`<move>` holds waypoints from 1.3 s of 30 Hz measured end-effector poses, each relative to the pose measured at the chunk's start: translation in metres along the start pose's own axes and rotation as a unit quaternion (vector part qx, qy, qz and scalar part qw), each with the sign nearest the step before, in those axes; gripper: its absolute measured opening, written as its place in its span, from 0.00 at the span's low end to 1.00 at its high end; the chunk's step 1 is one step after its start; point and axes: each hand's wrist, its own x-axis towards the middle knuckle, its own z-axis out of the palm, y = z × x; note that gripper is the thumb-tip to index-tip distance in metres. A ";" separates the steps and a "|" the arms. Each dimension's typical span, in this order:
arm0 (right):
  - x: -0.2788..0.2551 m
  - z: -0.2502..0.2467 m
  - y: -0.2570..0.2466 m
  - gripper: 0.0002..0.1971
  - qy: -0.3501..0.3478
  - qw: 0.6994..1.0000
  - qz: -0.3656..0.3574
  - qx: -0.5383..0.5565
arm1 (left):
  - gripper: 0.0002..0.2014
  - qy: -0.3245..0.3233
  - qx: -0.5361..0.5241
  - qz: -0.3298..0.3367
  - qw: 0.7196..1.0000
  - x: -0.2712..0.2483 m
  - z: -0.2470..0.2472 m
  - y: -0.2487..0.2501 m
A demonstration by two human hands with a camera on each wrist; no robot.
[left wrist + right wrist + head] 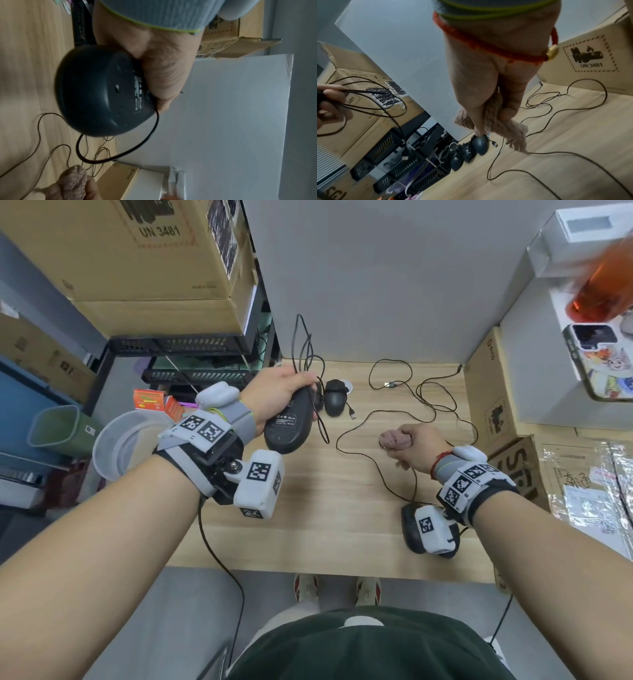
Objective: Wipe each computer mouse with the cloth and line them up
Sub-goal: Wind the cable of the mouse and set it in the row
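My left hand [279, 390] holds a black wired mouse [289, 426] up over the table's left side, underside with its label turned toward me [102, 92], and also grips loops of its cable [368, 93]. My right hand [416, 445] is closed around a bunched pinkish cloth [394, 438] over the middle of the table; its fringe hangs below the fist [510, 129]. More black mice [480, 143] lie side by side at the back left [334, 398]. Another black mouse [409, 527] lies near the front right, partly hidden by my right wrist camera.
Thin black cables [400, 412] loop across the wooden table [325, 525]. Cardboard boxes [496, 405] border the right side, a black wire rack [191, 361] with boxes on top stands at the left, and a grey panel [376, 285] closes the back.
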 end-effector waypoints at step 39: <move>-0.016 -0.044 -0.128 0.05 0.048 0.967 -0.248 0.026 | 0.11 -0.063 0.227 -0.034 0.971 -0.011 0.004 0.016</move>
